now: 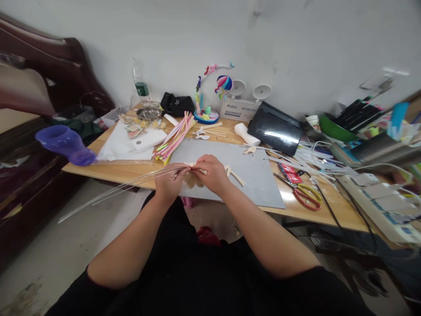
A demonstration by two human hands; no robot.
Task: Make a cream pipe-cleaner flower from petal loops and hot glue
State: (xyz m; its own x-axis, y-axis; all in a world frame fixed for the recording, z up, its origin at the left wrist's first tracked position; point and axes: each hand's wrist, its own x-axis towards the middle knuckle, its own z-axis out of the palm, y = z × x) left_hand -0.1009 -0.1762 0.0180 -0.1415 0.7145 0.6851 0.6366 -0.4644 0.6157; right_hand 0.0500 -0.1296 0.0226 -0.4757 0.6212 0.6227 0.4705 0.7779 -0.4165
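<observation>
Over the near edge of the grey mat (259, 184), my two hands meet, fingertips almost touching. My left hand (169, 181) is closed around several long thin pale wires (108, 193), whose free ends stick out to the lower left. Cream-coloured soft pieces (190, 179) show between and below the fingers; their exact shape is partly hidden. My right hand (212, 173) pinches a cream piece at the ends of the wires. Just right of it, cream strips (237, 176) lie on the mat.
A bundle of coloured pipe cleaners (174, 139) lies left of the mat. Red-and-yellow-handled scissors (305, 195) and a power strip (381, 206) are on the right. A blue-based pipe-cleaner ornament (206, 116) stands behind; a purple vase-shaped container (67, 145) is at the left.
</observation>
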